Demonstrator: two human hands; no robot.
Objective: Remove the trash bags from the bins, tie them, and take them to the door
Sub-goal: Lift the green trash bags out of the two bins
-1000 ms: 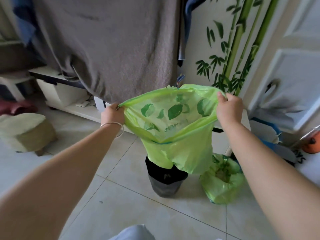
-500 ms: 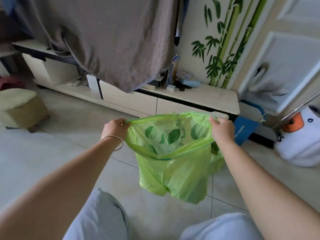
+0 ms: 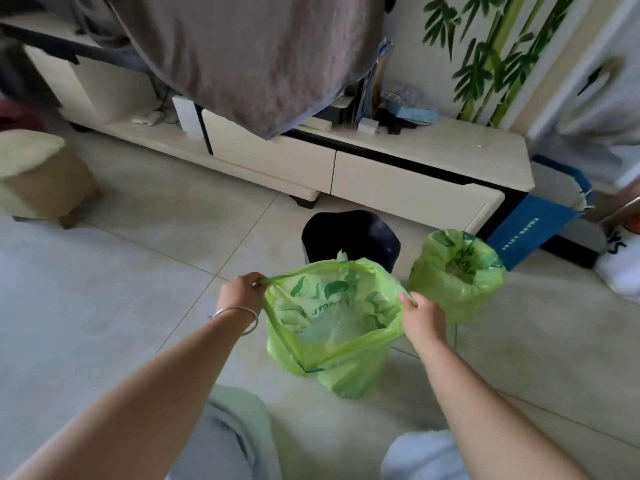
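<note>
Bag hangs between my two hands, green plastic printed with darker leaves, its mouth pulled wide open toward me. My left hand is closed on the rim at the left, fingers pinching a stretched strip of the edge; a thin bangle sits on that wrist. My right hand is closed on the rim at the right side. The bag's bottom sags down over the floor in front of my knees, and I cannot tell whether it touches the tiles. Something pale shows through the plastic inside. Just behind the bag stands a black bin with no liner, its rim partly hidden by the bag's far edge. To the right of that bin is a second bin lined with the same green plastic folded over its rim. Behind both runs a low cream cabinet with drawers, a grey cloth draped over its left part. A blue paper bag leans at the cabinet's right end, and a pale stool stands far left. Bamboo is painted on the wall above.
</note>
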